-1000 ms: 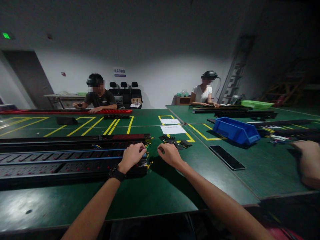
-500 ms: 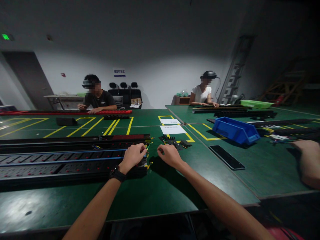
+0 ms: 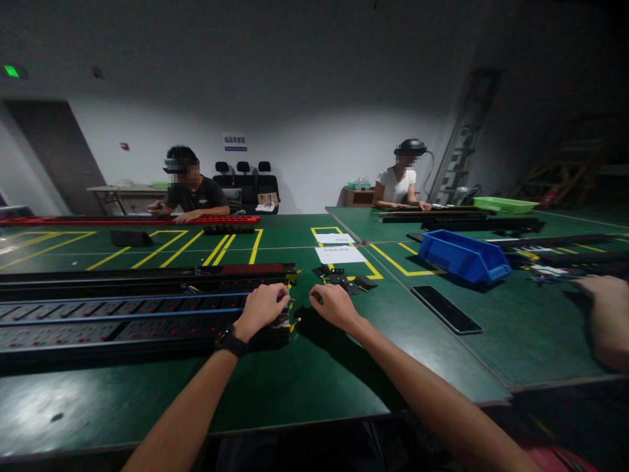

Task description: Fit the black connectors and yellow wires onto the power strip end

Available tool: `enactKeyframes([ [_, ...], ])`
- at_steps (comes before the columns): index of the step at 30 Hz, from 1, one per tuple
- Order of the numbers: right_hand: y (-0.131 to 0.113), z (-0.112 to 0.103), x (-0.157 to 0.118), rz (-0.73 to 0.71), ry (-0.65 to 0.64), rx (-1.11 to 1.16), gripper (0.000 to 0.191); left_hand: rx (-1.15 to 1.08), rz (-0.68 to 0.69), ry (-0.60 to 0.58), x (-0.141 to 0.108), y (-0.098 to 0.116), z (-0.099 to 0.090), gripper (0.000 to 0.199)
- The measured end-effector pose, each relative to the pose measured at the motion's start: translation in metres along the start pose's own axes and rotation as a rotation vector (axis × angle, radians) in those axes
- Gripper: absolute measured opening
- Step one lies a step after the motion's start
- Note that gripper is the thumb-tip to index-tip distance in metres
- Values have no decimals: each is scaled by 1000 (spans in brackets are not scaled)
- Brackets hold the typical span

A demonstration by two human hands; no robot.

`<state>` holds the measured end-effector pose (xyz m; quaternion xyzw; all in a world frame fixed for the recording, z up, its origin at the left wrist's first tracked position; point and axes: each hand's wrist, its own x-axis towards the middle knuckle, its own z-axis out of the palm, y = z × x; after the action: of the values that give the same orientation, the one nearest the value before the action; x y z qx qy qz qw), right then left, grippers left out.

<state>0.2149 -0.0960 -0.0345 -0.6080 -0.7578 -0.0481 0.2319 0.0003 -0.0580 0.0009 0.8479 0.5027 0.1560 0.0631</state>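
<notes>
My left hand, with a dark watch on the wrist, rests over the right end of a long black strip with blue edges. Its fingers are closed near yellow-green wires that stick out of the strip ends; what they pinch is too small to make out. My right hand hovers just right of the wire ends, its fingers curled together; anything between them is hidden. Small black parts lie behind my right hand, beside white paper labels.
A phone and a blue bin stand to the right. Another person's hand is at the right edge. Two people sit across the green table, near a red strip and a green tray.
The fingers of my left hand have shifted slightly at the wires, and a green wire raised beside them no longer shows. My right hand has hardly moved.
</notes>
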Motion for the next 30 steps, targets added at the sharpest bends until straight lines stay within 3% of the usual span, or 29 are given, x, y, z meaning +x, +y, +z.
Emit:
enactKeyframes([
  [23, 1, 1, 0, -11, -22, 11, 14, -73, 2, 12, 1, 0, 0, 17],
  [30, -1, 5, 0, 9, 21, 76, 28, -102, -8, 10, 2, -1, 1, 16],
])
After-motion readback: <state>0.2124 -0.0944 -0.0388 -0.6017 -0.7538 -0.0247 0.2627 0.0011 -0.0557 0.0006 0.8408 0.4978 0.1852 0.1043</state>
